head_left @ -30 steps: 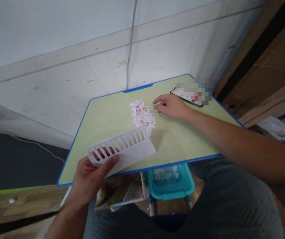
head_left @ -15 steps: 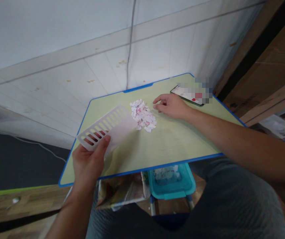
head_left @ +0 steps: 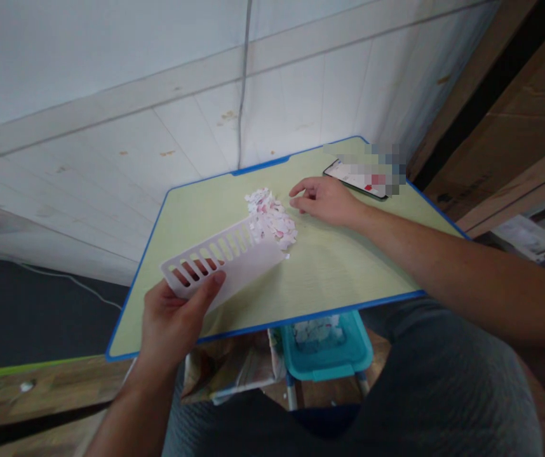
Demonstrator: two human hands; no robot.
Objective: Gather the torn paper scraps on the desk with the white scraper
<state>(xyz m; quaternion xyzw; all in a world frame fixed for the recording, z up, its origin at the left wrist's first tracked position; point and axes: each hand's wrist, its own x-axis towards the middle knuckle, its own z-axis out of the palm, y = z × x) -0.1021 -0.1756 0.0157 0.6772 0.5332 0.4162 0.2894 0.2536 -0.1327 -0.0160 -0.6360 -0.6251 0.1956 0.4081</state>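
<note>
My left hand (head_left: 180, 317) grips a white slotted plastic tray (head_left: 253, 263) by its near left end, thumb on top. A row of long slots runs along its far side. The tray is tilted over the table, and its right end overlaps the near left side of a heap of torn paper scraps (head_left: 275, 219), hiding part of it. The scraps are white with pinkish bits. To the right of the heap is my right hand (head_left: 327, 200), fingers loosely bent and apart, with nothing in it.
The pale green table (head_left: 349, 266) has a blue rim and stands against a white panelled wall. A phone (head_left: 356, 178) lies at the back right. Below the near edge are a turquoise basket (head_left: 329, 371) with paper pieces inside and a lined bin (head_left: 234, 368).
My left hand has brought the tray a little right and nearer, so its end now covers the heap's left side. My right hand has hardly moved.
</note>
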